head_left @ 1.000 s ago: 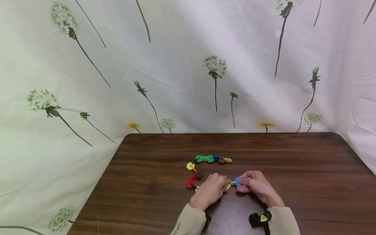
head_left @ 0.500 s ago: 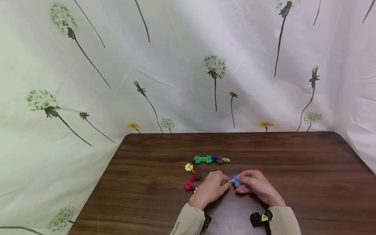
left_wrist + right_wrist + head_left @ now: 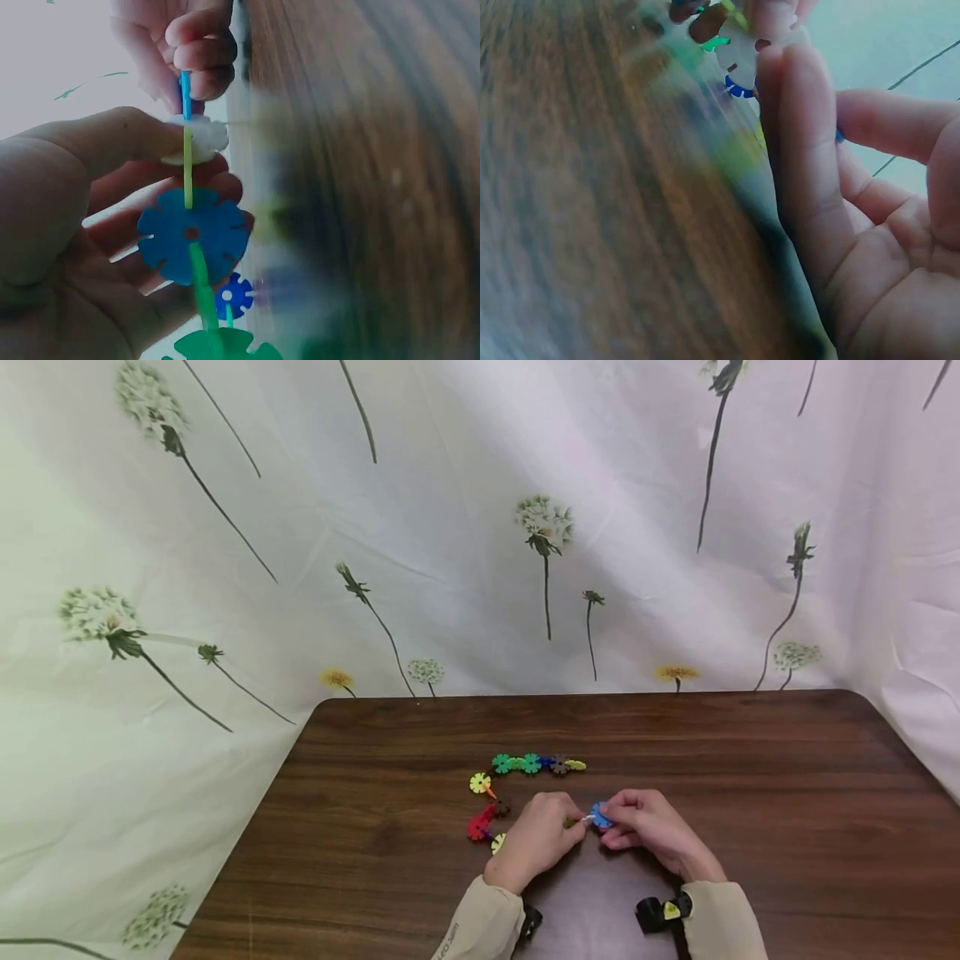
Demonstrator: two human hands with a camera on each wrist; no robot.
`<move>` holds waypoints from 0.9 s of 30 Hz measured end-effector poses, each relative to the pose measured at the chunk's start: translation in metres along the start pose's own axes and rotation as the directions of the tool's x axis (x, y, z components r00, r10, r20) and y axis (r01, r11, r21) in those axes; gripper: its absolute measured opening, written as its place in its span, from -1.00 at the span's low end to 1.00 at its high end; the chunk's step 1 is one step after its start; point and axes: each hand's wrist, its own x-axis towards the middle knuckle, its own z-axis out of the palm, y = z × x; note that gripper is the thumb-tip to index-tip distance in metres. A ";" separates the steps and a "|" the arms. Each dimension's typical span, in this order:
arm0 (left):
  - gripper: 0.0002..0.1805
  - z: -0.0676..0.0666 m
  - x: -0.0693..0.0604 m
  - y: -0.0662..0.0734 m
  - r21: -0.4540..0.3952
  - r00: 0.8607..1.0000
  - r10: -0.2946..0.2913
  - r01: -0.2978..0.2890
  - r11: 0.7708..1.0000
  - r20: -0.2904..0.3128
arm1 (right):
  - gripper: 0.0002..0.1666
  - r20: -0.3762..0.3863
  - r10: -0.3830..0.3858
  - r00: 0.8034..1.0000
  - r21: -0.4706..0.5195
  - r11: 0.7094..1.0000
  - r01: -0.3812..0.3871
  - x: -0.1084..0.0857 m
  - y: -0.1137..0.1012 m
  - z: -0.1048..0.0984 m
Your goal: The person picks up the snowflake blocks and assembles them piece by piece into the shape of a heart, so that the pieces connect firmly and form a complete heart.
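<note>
Notched plastic snowflake discs form a linked chain on the table. In the head view my right hand [image 3: 652, 831] pinches a light blue snowflake disc [image 3: 600, 815] between thumb and fingers. Beside it, my left hand [image 3: 534, 842] pinches a white snowflake disc [image 3: 211, 141], to which the light blue one is joined edge-on. A thin yellow disc [image 3: 188, 176] runs from the white one down to a darker blue disc [image 3: 157, 244] lying over the left palm. A green disc [image 3: 225, 346] follows below. The left hand hides part of the chain from the head camera.
Further discs curve round on the table: a red disc [image 3: 477, 828], a yellow disc [image 3: 480, 783] and a green disc [image 3: 502, 763] among several. Behind the wooden table [image 3: 360, 827] hangs a white cloth [image 3: 450, 568] printed with dandelions. Black straps sit at both wrists.
The right hand has moved slightly left with the light blue disc, closer to the left hand. A yellow-green disc by the left fingertips is now mostly covered. The rest of the chain looks the same.
</note>
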 end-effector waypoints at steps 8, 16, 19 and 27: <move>-0.82 0.000 -0.001 0.001 -0.026 0.998 0.033 -0.035 0.999 -0.053 | -0.82 -0.055 0.002 0.998 0.044 0.999 0.000 0.001 -0.004 0.007; -0.83 0.001 -0.002 0.000 -0.060 0.996 0.037 -0.042 0.997 -0.086 | -0.83 -0.082 0.013 0.997 0.080 0.997 -0.007 0.001 -0.005 0.011; -0.84 0.003 -0.002 0.000 -0.086 0.996 0.030 -0.038 0.996 -0.089 | -0.84 -0.087 0.019 0.996 0.080 0.997 -0.012 0.001 -0.005 0.011; -0.84 0.006 -0.002 0.000 -0.102 0.995 0.035 -0.044 0.994 -0.096 | -0.87 -0.091 0.037 0.995 0.074 0.997 -0.030 0.001 -0.005 0.010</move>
